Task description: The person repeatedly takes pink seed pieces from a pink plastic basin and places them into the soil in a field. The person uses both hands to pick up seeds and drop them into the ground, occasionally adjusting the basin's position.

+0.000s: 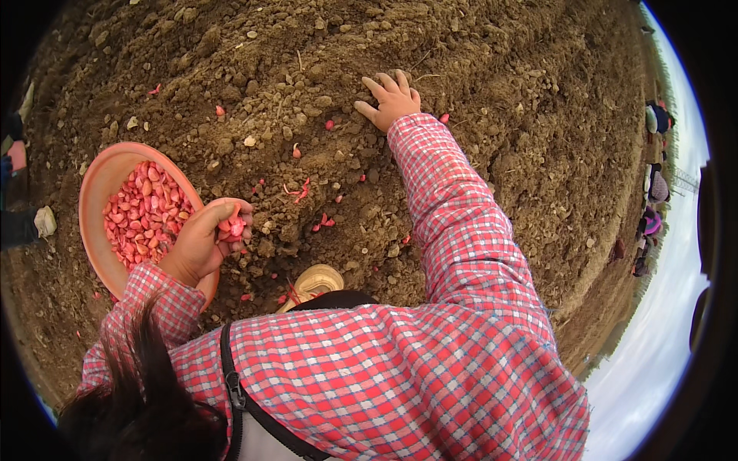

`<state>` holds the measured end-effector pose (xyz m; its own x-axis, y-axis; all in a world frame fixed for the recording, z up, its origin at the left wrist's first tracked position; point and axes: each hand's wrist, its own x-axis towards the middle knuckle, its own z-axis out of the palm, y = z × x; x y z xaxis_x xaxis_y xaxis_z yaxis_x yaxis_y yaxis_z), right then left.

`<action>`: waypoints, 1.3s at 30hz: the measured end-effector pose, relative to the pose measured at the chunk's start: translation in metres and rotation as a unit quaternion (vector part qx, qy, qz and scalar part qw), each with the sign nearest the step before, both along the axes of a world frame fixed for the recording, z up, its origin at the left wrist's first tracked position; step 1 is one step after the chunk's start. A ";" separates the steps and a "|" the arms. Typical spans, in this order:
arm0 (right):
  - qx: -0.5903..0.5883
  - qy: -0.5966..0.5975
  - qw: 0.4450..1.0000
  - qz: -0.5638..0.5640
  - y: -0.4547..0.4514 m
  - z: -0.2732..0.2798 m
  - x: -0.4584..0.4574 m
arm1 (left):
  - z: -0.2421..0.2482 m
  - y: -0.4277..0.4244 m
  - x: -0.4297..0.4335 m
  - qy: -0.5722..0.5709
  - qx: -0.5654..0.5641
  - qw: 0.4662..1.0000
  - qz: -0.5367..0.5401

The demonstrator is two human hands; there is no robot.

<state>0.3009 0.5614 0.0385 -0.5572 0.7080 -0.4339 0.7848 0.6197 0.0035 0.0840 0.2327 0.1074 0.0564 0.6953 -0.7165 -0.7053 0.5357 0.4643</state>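
My left hand [204, 236] is closed around several pink-coated cloves [232, 226], which look like garlic, just over the right rim of an orange plastic basin [95, 213]. A heap of similar pink cloves [144, 210] lies in that basin. My right hand [393, 101] rests on the loose brown soil [346, 52] with its fingers spread; nothing shows in it, though its palm is hidden. Single cloves lie scattered on the soil between my hands, one [329, 124] left of my right wrist and another [296, 151] farther left.
A tan shoe [317, 280] stands on the soil close in front of my body. At the left edge is part of another person, with a dark-clad limb and a pale shoe [45, 222]. Several people [657, 184] are far off at the right edge of the field.
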 end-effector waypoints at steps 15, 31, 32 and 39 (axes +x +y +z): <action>-0.111 0.014 0.987 0.114 -0.070 -0.030 -0.075 | -0.010 -0.023 0.001 0.031 -0.007 0.999 0.005; -0.170 0.059 0.960 0.217 -0.184 -0.050 -0.120 | -0.023 -0.068 -0.025 0.072 -0.057 0.991 0.094; -0.200 0.041 0.945 0.257 -0.196 -0.049 -0.111 | -0.023 -0.069 -0.030 0.059 -0.041 0.992 0.101; -0.153 0.109 0.938 0.292 -0.206 -0.032 -0.041 | -0.030 -0.074 -0.034 0.099 -0.071 0.987 0.104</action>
